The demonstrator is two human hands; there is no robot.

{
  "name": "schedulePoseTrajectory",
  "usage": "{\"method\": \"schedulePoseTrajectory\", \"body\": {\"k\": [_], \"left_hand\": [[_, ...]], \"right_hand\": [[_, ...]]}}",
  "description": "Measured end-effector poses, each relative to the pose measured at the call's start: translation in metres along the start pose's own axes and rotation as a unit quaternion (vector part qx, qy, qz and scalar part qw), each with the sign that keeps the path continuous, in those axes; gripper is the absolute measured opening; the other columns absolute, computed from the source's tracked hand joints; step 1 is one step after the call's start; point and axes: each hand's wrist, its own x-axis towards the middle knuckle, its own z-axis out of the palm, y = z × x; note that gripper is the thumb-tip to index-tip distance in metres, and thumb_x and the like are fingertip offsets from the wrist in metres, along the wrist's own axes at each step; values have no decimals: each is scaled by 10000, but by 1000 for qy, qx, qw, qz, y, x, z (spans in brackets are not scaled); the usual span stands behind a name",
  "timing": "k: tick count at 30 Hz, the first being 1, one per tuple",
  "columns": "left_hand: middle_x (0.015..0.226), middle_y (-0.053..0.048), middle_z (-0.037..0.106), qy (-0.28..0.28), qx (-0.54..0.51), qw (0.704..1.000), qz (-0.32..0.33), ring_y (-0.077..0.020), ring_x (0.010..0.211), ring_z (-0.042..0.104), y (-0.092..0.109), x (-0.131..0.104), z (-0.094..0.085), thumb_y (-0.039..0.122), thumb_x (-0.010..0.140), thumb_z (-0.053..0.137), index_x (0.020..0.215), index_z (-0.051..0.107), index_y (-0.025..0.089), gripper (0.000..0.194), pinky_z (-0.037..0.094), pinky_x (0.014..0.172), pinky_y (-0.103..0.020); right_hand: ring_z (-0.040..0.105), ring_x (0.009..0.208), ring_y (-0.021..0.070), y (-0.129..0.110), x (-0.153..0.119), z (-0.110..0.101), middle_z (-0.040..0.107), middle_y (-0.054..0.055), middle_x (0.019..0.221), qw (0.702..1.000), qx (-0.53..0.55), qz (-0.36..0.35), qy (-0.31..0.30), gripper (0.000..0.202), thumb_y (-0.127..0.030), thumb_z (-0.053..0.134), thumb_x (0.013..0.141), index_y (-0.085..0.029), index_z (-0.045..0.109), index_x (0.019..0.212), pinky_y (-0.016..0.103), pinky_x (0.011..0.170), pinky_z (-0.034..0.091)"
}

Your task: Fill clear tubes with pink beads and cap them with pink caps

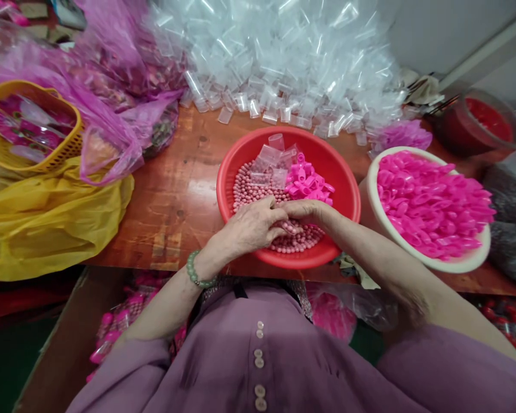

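Observation:
Both my hands meet over the near side of a red basin (351, 192). My left hand (255, 222), with a green bead bracelet (192, 269) at the wrist, has its fingers curled inward. Bent at the wrist, my right hand (303, 209) presses its fingers against the left ones. Between and just below the fingers some pink beads show, but what each hand grips is hidden. Around them in the basin lie many small pink beads (246, 192). Clear plastic tubes (269, 175) rest on the beads, and bright pink plastic pieces (307, 180) are heaped at the right.
Clear tubes (275, 51) are piled along the back. A white tub (373, 189) of pink plastic pieces (430, 203) stands right. At left are a yellow basket (75, 135), a yellow bag (55, 221) and purple bags (116, 129). A dark container (451, 123) sits far right.

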Motion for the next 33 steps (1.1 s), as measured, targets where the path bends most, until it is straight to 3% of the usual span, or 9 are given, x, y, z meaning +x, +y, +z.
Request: {"method": "schedulePoseTrajectory", "body": {"k": [4, 8, 12, 15, 19, 26, 31, 33], "left_hand": [[902, -45, 552, 47, -100, 993, 27, -164, 829, 539, -8, 2, -3, 349, 925, 598, 913, 690, 172, 201, 454, 785, -311], [985, -68, 623, 111, -211, 971, 9, -166, 909, 583, -13, 0, -10, 293, 911, 579, 904, 587, 166, 127, 474, 815, -304], [922, -45, 639, 94, -282, 954, -26, -140, 824, 606, -12, -4, -10, 271, 930, 526, 968, 507, 174, 106, 478, 758, -282], [849, -10, 599, 97, -326, 939, -53, -124, 770, 587, -12, -6, -7, 316, 925, 542, 918, 468, 189, 147, 471, 719, -267], [878, 3, 583, 116, -394, 910, -55, -104, 785, 576, -13, -3, -7, 318, 871, 618, 940, 468, 194, 207, 479, 743, -249], [927, -14, 601, 120, -457, 877, -91, -109, 836, 597, -11, 3, -7, 306, 805, 699, 952, 499, 184, 276, 501, 795, -258], [945, -16, 601, 116, -517, 841, -114, -110, 866, 608, -12, 6, -6, 273, 753, 741, 947, 528, 171, 306, 504, 846, -275], [921, -10, 602, 113, -516, 841, -118, -100, 822, 591, -13, 7, -6, 255, 731, 758, 956, 549, 165, 319, 499, 820, -267]], "right_hand": [[489, 483, 116, -6, -2, -5, 557, -29, 529, 999, 30, 11, -31, 68, -223, 554, 688, -191, 545, 629, 231, 472, 442], [545, 644, 139, -19, -10, -15, 620, -29, 662, 996, -70, -45, 16, 113, -292, 639, 702, -180, 634, 700, 269, 643, 475], [569, 748, 171, -26, -26, -19, 678, 3, 799, 980, -164, -95, 59, 315, -440, 629, 785, -153, 715, 880, 301, 731, 454], [617, 858, 194, -26, -39, -19, 725, 45, 944, 976, -113, -132, 133, 368, -452, 619, 831, -154, 723, 1021, 321, 805, 469], [646, 854, 179, -24, -49, -16, 730, 50, 918, 949, 52, -207, 230, 309, -412, 729, 771, -166, 718, 956, 309, 792, 497], [634, 771, 137, -27, -51, -10, 694, 21, 843, 941, 123, -253, 190, 254, -240, 763, 715, -163, 680, 942, 262, 716, 506], [618, 809, 134, -29, -54, -9, 677, 23, 922, 932, 140, -273, 191, 369, -213, 744, 717, -192, 642, 1071, 248, 702, 499], [607, 809, 133, -29, -54, -8, 659, 21, 954, 929, 143, -280, 193, 422, -229, 752, 713, -210, 618, 1112, 255, 705, 500]]}}
